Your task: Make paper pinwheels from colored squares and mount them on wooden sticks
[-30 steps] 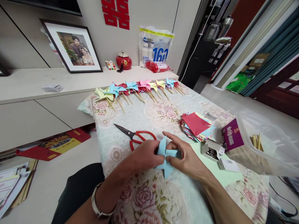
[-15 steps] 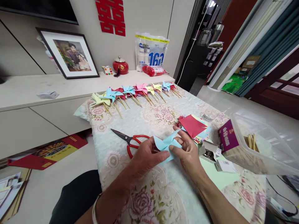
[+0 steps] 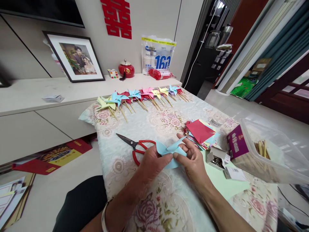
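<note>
A blue paper pinwheel, its corners curled inward, is held over the table between both hands. My left hand pinches its left side, thumb pressed near the centre. From the right, my right hand grips it with the thumb close to the left thumb; some of its fingers are behind the paper. Red-handled scissors lie beside my left hand, blades pointing left. To the right of my right hand sit a stack of cut paper squares, red on top, and a small open box of metal pins.
Finished pinwheels on sticks line the table's far edge. A clear plastic bin of sticks stands at the right, near a small white box and a pale green sheet. Behind is a white cabinet with a framed photo.
Both thumbs have come closer together at the pinwheel's centre, and the paper's folds have drawn inward. The view has shifted slightly.
</note>
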`<action>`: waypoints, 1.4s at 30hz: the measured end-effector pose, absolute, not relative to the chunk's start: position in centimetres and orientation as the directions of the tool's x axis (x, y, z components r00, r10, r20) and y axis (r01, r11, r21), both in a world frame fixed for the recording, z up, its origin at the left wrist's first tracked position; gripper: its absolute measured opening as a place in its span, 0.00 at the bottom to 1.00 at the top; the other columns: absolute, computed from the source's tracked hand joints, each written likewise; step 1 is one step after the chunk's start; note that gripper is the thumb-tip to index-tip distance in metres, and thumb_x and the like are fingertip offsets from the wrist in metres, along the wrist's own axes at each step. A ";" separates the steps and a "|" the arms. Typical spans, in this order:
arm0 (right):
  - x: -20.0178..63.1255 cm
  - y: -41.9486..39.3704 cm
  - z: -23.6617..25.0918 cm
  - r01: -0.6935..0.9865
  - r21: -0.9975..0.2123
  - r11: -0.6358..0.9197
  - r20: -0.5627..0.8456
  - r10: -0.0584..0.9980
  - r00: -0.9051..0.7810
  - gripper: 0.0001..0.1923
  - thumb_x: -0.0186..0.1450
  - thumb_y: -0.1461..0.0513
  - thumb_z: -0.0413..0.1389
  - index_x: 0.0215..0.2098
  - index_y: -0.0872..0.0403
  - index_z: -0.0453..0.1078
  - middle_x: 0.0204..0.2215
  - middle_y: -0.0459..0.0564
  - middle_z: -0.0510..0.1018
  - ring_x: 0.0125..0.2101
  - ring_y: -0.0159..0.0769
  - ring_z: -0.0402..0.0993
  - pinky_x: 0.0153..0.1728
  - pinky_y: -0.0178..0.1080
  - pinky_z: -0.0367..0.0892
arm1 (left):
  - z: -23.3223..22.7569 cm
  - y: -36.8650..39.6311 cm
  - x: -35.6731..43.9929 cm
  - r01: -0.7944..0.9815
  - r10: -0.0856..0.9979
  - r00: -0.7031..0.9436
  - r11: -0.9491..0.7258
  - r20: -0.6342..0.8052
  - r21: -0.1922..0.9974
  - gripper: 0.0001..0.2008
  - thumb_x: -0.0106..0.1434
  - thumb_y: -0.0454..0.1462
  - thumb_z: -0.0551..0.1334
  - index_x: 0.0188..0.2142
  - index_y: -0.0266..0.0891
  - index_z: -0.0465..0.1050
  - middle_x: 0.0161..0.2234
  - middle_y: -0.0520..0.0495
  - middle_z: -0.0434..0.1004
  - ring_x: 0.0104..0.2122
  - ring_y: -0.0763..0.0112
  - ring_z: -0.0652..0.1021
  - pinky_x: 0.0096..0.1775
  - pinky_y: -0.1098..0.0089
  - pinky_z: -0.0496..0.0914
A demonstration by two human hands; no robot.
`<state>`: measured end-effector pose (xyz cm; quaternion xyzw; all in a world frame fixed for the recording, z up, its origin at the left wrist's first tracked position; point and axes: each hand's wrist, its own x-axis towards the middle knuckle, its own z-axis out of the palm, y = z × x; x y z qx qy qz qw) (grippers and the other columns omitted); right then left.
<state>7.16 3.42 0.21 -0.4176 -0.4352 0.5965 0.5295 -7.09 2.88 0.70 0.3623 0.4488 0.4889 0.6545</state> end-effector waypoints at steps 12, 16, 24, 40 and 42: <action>7.9 3.7 0.3 -0.226 -0.974 -0.001 0.041 0.983 -0.181 0.26 0.59 0.59 0.67 0.55 0.51 0.72 0.36 0.48 0.78 0.36 0.36 0.74 0.38 0.38 0.70 | 1.4 3.0 -7.9 -0.393 0.950 0.163 0.309 -0.265 0.866 0.10 0.47 0.38 0.70 0.29 0.36 0.78 0.25 0.49 0.78 0.25 0.69 0.74 0.31 0.69 0.68; 8.8 4.1 0.3 -0.166 -0.973 0.163 0.180 0.979 -0.095 0.24 0.60 0.61 0.67 0.54 0.43 0.74 0.47 0.50 0.79 0.46 0.40 0.74 0.47 0.42 0.69 | 1.6 3.4 -8.8 -0.391 0.953 0.138 0.303 -0.270 0.869 0.09 0.47 0.37 0.70 0.29 0.37 0.79 0.24 0.51 0.77 0.24 0.72 0.71 0.29 0.72 0.67; 9.3 3.9 1.6 0.014 -0.948 0.318 0.296 0.896 -0.332 0.14 0.65 0.64 0.61 0.46 0.42 0.80 0.58 0.49 0.74 0.61 0.45 0.64 0.61 0.50 0.61 | 2.6 3.7 -10.5 -0.402 0.939 0.182 0.342 -0.292 0.849 0.10 0.46 0.38 0.71 0.29 0.36 0.78 0.24 0.50 0.77 0.26 0.71 0.73 0.29 0.72 0.67; 9.0 4.0 1.2 0.083 -0.952 0.294 0.235 0.880 -0.414 0.13 0.66 0.64 0.58 0.45 0.42 0.81 0.48 0.51 0.78 0.50 0.43 0.73 0.46 0.45 0.70 | 2.1 3.9 -11.0 -0.402 0.931 0.130 0.364 -0.341 0.840 0.12 0.44 0.38 0.71 0.27 0.36 0.73 0.22 0.54 0.72 0.23 0.74 0.69 0.29 0.72 0.63; 9.1 4.1 1.1 0.089 -0.947 0.310 0.240 0.861 -0.448 0.15 0.66 0.65 0.58 0.46 0.41 0.80 0.51 0.51 0.77 0.52 0.44 0.72 0.46 0.45 0.70 | 2.1 3.9 -11.0 -0.402 0.925 0.148 0.379 -0.350 0.834 0.13 0.44 0.38 0.72 0.28 0.37 0.73 0.22 0.53 0.72 0.25 0.72 0.70 0.31 0.71 0.64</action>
